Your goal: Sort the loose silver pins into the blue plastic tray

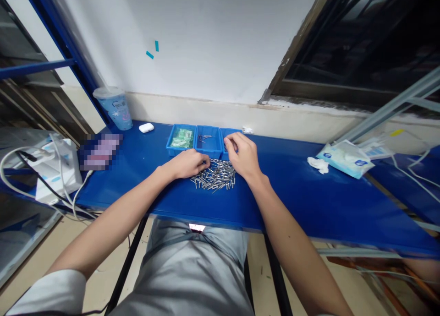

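Observation:
A pile of thin silvery metal pieces [218,176], which look like blind rivets, lies on the blue table between my hands. My left hand [190,163] rests at the pile's left edge, fingers curled in over it; anything pinched there is too small to tell. Over the front of the right blue bin [225,132] is my right hand [241,155], its fingertips bent together and largely hiding that bin. The middle blue bin [209,147] has a few of the metal pieces in it. Green-and-clear packets [182,138] fill the left blue bin [168,145].
A lidded blue cup [118,111] and a white earbud case [146,128] stand at the back left. White power strips [60,171] with cables sit at the left end. Rightward are a crumpled tissue [318,165] and a tissue pack [347,159]. The wall [206,55] rises behind.

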A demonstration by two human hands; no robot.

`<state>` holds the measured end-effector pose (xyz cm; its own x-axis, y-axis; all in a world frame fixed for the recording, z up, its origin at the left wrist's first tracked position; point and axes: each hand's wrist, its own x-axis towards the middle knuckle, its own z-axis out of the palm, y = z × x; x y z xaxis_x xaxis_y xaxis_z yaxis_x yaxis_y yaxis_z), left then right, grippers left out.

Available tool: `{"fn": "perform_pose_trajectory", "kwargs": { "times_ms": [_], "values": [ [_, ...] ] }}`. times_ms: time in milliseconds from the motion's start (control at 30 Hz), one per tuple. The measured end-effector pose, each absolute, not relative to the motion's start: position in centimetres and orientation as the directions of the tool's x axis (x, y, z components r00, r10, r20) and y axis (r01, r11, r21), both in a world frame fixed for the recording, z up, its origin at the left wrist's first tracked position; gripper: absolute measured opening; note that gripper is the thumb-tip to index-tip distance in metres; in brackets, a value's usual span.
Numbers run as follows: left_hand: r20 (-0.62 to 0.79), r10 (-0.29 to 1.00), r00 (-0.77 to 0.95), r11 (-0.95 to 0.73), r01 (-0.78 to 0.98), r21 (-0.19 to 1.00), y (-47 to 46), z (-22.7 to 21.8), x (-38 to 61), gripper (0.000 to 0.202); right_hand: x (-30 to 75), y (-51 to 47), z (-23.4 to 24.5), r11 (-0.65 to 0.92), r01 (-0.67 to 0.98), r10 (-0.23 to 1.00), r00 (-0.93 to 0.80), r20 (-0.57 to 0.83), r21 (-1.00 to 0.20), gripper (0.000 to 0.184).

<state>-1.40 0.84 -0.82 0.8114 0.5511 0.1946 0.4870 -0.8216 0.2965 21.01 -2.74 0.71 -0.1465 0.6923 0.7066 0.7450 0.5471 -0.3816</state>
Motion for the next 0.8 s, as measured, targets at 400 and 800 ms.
{"fn": "perform_pose_trajectory", "kwargs": {
  "times_ms": [400, 800],
  "values": [
    [0.347, 0.580, 0.737, -0.806, 0.458, 0.375, 0.05, 0.19, -1.34, 0.023, 20.69, -3.31, 0.47, 0.612, 0.709, 0.719, -0.313, 0.621, -0.351, 0.023],
    [0.456, 0.651, 0.606, -0.757, 0.478, 0.445, -0.05, 0.18, -1.27, 0.020, 20.71, -3.05, 0.15, 0.637, 0.685, 0.734, -0.400, 0.548, -0.353, 0.020]
  ]
}}
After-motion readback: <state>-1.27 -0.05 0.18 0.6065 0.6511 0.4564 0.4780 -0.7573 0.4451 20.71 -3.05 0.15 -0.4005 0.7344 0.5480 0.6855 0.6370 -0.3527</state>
